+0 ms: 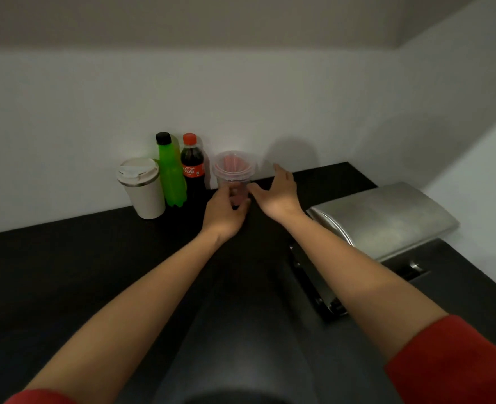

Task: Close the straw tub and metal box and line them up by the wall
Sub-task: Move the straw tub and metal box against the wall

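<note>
- The straw tub (235,176) stands by the wall at the counter's (80,272) 12 o'clock, apparently lidded, just beside the cola bottle (193,167).
- Left hand (226,211) wraps its base, likely steadying it; right hand (278,193) spreads open at its 3 o'clock.
- The metal box (386,217) lies at 2 o'clock, lid up.

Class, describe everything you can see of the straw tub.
The straw tub is a clear plastic round container, standing upright on the dark counter near the wall, right of the cola bottle. Pink straws show inside. A clear lid seems on. The left hand grips its base; the right hand is open beside it.
</note>
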Tool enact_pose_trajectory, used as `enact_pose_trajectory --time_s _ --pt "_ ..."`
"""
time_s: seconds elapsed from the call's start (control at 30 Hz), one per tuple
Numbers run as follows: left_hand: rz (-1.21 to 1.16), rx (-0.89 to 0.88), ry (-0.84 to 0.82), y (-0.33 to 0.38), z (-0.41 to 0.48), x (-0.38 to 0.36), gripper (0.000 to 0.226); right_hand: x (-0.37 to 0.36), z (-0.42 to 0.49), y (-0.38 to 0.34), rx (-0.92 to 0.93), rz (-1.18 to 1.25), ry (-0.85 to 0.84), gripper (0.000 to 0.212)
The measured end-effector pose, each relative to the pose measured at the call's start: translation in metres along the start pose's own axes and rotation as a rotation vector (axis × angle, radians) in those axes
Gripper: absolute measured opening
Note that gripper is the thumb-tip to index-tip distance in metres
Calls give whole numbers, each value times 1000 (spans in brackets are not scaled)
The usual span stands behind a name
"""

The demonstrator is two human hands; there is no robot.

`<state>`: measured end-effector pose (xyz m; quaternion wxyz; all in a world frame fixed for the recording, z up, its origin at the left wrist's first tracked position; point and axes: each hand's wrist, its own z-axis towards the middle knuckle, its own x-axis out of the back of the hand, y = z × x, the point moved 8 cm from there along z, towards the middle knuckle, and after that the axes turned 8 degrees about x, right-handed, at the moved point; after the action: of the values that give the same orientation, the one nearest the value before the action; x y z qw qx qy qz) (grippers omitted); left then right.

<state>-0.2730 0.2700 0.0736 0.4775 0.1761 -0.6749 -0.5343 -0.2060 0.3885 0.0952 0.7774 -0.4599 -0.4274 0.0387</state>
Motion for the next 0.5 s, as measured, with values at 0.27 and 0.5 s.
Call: enact_pose_trajectory --time_s 0.27,0.5 --pt "27 -145 8 51 -52 -21 48 81 -34 -7 141 19 41 68" --pt "-1 -225 52 94 -109 -54 62 163 -63 24 259 -8 104 60"
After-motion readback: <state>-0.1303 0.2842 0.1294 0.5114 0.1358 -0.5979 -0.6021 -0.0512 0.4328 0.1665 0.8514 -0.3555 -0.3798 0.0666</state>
